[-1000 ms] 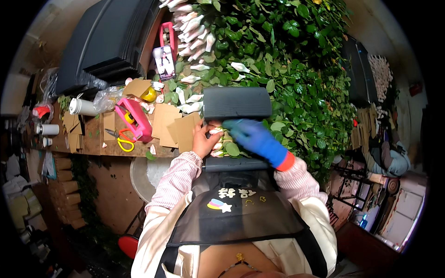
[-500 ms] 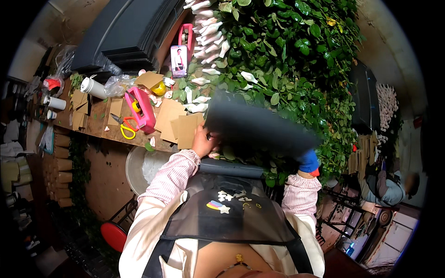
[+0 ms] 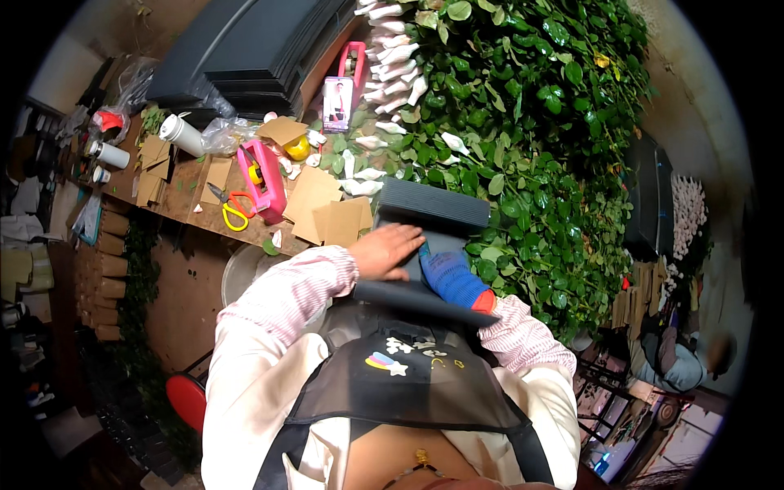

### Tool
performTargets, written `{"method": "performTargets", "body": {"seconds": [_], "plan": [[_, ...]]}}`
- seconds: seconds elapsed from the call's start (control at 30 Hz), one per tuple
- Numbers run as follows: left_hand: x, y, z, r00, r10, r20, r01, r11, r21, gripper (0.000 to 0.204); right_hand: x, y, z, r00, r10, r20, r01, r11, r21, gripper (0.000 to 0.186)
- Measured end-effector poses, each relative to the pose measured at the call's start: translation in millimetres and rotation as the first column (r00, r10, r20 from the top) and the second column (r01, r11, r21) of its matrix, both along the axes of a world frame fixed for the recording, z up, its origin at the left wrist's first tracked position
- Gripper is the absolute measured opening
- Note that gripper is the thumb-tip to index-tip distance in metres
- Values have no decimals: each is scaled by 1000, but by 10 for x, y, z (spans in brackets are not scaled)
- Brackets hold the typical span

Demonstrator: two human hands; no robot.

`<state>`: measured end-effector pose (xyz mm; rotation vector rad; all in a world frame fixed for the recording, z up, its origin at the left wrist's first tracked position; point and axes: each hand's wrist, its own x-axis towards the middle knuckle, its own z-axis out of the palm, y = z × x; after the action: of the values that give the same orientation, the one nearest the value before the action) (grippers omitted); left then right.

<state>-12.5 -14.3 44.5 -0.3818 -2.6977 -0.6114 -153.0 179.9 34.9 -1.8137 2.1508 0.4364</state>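
Lying flat on dk sheet (image 3: 445, 242), L hand (image 3: 389, 251), R hand (image 3: 447, 273) grip unclear, wood tbl (image 3: 181, 198), worker (image 3: 684, 365) far R

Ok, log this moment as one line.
left hand: bare, flat on dark sheet | right hand: blue-gloved, at same sheet | scissors: lying on table, left side

Dark board (image 3: 433, 200): a matt, ridged finish is shown | Glove (image 3: 454, 282): knitted blue cloth is seen | Sleeves (image 3: 298, 286): striped, wrinkled cloth is seen | Apron (image 3: 474, 392): sheer, dark fabric is shown | Cardboard pieces (image 3: 339, 222): matt brown paper stock is seen | Tape dispenser (image 3: 273, 204): smooth pink plastic is shown | Tabletop (image 3: 181, 194): worn wood is exposed | Leaves (image 3: 555, 100): gloss is displayed
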Motion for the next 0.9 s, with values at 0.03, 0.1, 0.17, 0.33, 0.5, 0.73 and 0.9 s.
{"method": "performTargets", "body": {"seconds": [0.03,0.1,0.17,0.33,0.5,0.73,0.9], "plan": [[-7,15,-55,1000,10,16,-10,1000,-12,68,-10,-62,193,998,9,55,-11,999,34,53],[-16,26,-163,999,27,46,-25,999,-36,78,-64,-121,567,986,19,163,-36,994,102,48],[-27,2,-368,999,35,-20,-38,983,-180,82,-355,68,512,711,164,684,-57,983,-175,51],[-9,33,-136,946,-5,323,18,999,-37,102,256,55,970,761,246,600,-27,937,-349,61],[-38,16,-542,994,70,82,-42,953,-301,88,514,-257,877,903,95,419,-93,995,-26,47],[-9,138,-809,989,35,141,-91,906,413,56,905,-1999,619,982,51,183,-10,976,-218,45],[-77,95,-763,994,-27,109,-21,907,420,62,768,-2533,-506,992,-100,-74,74,953,-293,29]]}}
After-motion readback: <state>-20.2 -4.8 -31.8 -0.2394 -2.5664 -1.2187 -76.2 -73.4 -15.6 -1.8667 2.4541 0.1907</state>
